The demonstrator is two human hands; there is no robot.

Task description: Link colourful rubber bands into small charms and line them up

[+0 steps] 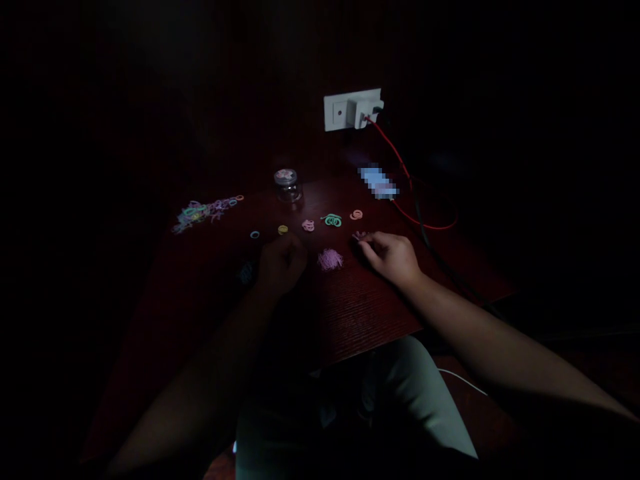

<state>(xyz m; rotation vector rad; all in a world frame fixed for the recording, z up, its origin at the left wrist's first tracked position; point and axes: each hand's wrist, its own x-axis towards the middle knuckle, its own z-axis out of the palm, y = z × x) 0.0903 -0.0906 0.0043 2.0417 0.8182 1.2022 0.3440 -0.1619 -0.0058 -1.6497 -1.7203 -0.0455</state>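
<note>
My right hand rests low over the dark red table, thumb and fingers pinched on a few small pinkish-purple rubber bands. In shadow, my left hand is closed with its fingers curled; whatever it may hold is hidden. Between the hands lies a pile of thin purple rubber bands. Beyond them, small groups of bands form a row: one light blue band, yellow bands, pink bands, green bands and orange bands. A dim bluish pile sits left of my left hand.
A mixed heap of coloured bands spreads at the far left. Toward the back stands a clear lidded jar. A lit phone lies at the back right, its red cable running to a wall socket.
</note>
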